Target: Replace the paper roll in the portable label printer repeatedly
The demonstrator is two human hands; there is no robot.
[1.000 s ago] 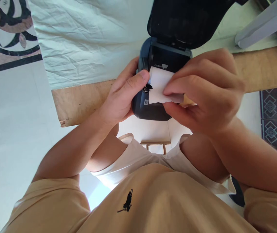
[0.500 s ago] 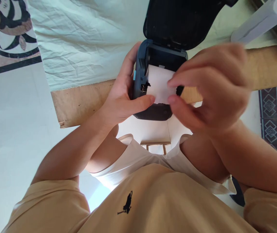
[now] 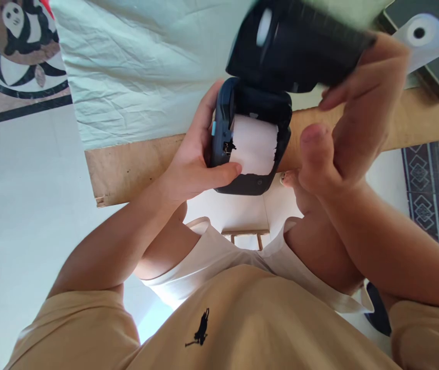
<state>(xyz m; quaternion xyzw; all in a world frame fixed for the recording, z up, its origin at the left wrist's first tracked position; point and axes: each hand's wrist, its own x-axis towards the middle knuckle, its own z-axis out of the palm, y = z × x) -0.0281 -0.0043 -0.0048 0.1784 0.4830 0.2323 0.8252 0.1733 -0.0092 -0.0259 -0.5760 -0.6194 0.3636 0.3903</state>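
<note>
White paper is lying across the open bay of a small dark printer, its torn lower edge hanging over the front lip. The person is gripping the printer body with the left hand: fingers wrapped round the far side, thumb pressing the bottom corner of the paper down against the casing. The printer is sitting at the near edge of a wooden table, partly overhanging it, just above the person's lap.

The right hand is reaching up to the hinged lid, fingers curled behind its right end, thumb sticking out free below. The lid is blurred, and it is tilting forward over the bay rather than standing straight up. Whether the fingers are truly clamping the lid or only pushing against it, I cannot tell from here.

Judging by all this, the paper is already loaded and its end fed out the front; what is left seems to be bringing the lid down and latching it, with the strip staying straight under that thumb.

Further back, a pale crumpled cloth is covering the table, and a spare paper roll is lying at the far right on something dark and flat.
</note>
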